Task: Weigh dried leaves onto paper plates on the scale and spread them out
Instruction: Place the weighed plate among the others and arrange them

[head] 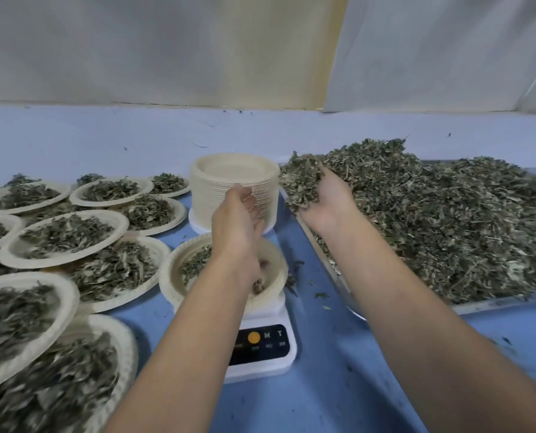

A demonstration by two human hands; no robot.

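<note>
A white digital scale (262, 348) stands on the blue table and carries a paper plate (170, 278) with a few dried leaves in it. My left hand (237, 214) hovers above that plate, fingers loosely curled, in front of a tall stack of empty paper plates (232, 176). My right hand (321, 201) is cupped palm up and holds a heap of dried leaves (301, 179) at the left edge of the big leaf pile (448, 220). Whether the left hand holds any leaves cannot be told.
The large pile lies on a metal tray (495, 303) filling the right side. Several leaf-filled paper plates (63, 235) overlap on the left. Loose leaf bits are scattered on the blue tabletop (323, 385). A white curtain hangs behind the table.
</note>
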